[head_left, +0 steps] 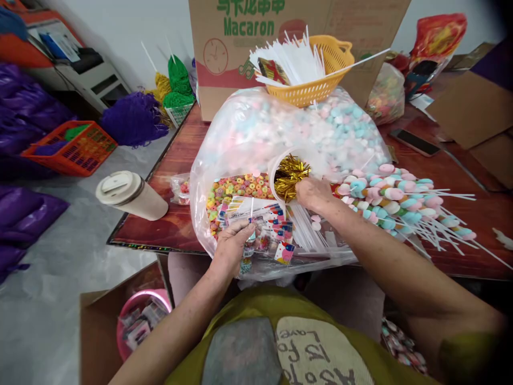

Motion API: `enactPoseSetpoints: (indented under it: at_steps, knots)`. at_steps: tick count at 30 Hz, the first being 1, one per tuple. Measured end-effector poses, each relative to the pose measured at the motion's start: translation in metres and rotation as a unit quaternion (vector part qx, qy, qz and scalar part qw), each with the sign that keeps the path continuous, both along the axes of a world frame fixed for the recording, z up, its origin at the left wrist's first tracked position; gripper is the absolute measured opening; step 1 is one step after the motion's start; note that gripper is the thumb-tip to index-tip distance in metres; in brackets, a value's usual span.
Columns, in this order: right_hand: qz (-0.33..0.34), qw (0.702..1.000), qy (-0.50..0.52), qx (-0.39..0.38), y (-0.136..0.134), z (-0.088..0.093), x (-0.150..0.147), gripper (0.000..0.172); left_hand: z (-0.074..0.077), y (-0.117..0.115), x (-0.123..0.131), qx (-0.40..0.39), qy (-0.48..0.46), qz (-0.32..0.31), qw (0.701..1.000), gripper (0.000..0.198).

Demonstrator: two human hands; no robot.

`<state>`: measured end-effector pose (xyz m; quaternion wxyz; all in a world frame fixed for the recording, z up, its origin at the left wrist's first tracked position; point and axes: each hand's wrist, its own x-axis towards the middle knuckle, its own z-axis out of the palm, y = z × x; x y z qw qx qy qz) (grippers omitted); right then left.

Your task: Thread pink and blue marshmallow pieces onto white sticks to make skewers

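My left hand (233,243) is closed on a bundle of clear plastic packets (260,214) with colourful printed ends, its thumb pressed on top. My right hand (315,193) is closed at the mouth of a white plastic tub (274,174), fingertips among the gold twist ties (292,175); the tips are partly hidden. The tub lies tipped toward me. Small ring-shaped candies (236,187) in several colours are spread left of the tub. White sticks (302,227) lie between my hands, beside a few loose pink pieces.
A large clear bag (236,125) of pastel marshmallows lies behind the tub. Marshmallow skewers (395,195) are piled at right. A yellow basket (302,95) of white sticks stands at the back. A lidded cup (132,195) stands at the left edge, a phone (416,142) at right.
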<state>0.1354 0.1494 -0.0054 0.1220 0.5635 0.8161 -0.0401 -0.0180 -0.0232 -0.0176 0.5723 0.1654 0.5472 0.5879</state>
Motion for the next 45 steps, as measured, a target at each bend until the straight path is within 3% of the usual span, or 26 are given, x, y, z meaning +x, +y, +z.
enactPoseSetpoints:
  at_steps: [7, 12, 17, 21, 23, 26, 28, 32, 37, 42, 45]
  knots:
    - [0.022, 0.998, -0.05, -0.032, -0.005, 0.009, -0.009, 0.024, -0.001, 0.002, 0.005, 0.029, -0.01, -0.028, 0.999, 0.022]
    - [0.045, 0.998, -0.044, -0.01, -0.003, 0.03, -0.007, 0.03, 0.0, -0.007, -0.002, 0.009, -0.001, -0.02, 1.0, 0.024]
    - [0.032, 0.999, -0.023, -0.008, 0.001, 0.056, 0.011, 0.023, 0.01, -0.005, 0.004, 0.032, -0.007, -0.087, 0.996, 0.022]
    - [0.037, 0.998, 0.053, -0.007, -0.028, 0.067, 0.041, 0.015, 0.019, 0.003, 0.019, 0.053, -0.017, -0.102, 0.993, 0.022]
    - [0.069, 0.971, 0.214, -0.084, -0.057, 0.062, 0.051, 0.012, 0.019, 0.007, 0.026, 0.041, -0.021, -0.098, 0.994, 0.021]
    - [0.081, 0.836, 0.482, -0.249, -0.102, 0.043, 0.048, 0.009, 0.016, 0.01, 0.034, 0.036, -0.006, -0.09, 0.995, 0.02]
    - [0.063, 0.788, 0.566, -0.231, -0.122, 0.028, 0.036, 0.01, 0.017, 0.011, 0.039, 0.05, 0.021, -0.091, 0.994, 0.017]
    - [0.009, 0.772, 0.613, -0.167, -0.131, 0.01, 0.019, 0.02, 0.022, 0.011, 0.042, 0.055, 0.035, -0.118, 0.991, 0.011]
    - [-0.03, 0.726, 0.626, -0.281, -0.128, 0.009, 0.019, 0.034, 0.022, 0.007, 0.035, 0.047, 0.045, -0.158, 0.985, 0.012]
    - [-0.018, 0.778, 0.599, -0.191, -0.131, 0.009, 0.016, 0.035, 0.023, -0.002, 0.021, 0.101, 0.148, -0.198, 0.964, 0.01]
    - [-0.047, 0.795, 0.585, -0.154, -0.136, 0.003, 0.011, 0.028, 0.022, -0.008, 0.022, 0.106, 0.163, -0.202, 0.96, 0.014]
